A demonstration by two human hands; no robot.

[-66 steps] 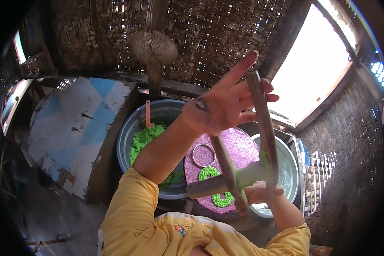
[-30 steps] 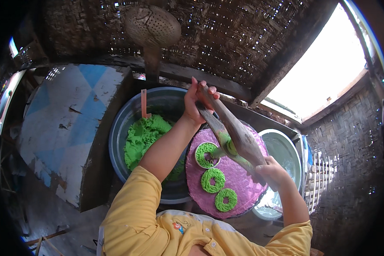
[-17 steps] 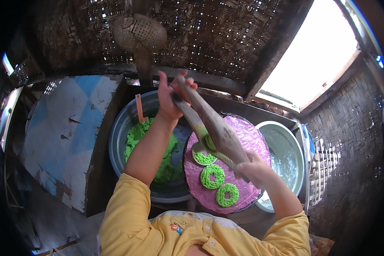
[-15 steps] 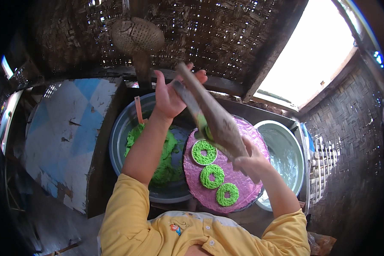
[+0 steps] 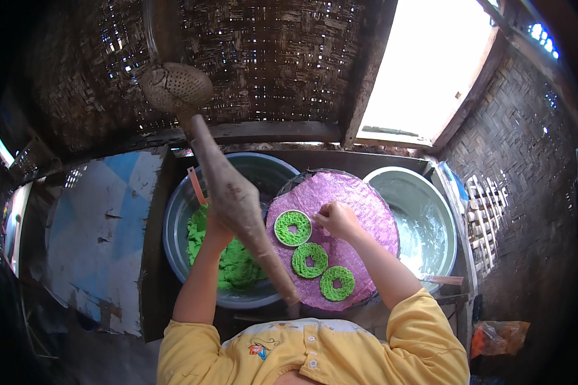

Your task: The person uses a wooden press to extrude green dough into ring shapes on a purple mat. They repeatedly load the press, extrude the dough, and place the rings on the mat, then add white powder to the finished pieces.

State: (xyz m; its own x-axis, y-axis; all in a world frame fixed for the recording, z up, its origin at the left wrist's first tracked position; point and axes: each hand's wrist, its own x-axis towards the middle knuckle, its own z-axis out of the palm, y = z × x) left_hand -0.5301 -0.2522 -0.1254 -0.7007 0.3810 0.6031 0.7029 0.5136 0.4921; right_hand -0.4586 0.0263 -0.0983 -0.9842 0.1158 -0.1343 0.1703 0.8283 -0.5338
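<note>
— What's left of the purple tray [image 5: 366,199]?
— The basin of green dough [image 5: 234,263]. The left hand [image 5: 215,224] is wrapped around the long wooden ladle [image 5: 237,199] – its shaft runs up-left, away from the tray.
— And on the tray?
— The right hand [image 5: 337,219] – nearer – pinches the metal ring [image 5: 293,227] encircling the top green coil.

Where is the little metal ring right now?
In the head view, the metal ring lies on the round purple mat, around the topmost green noodle circle, just left of the right hand.
</note>
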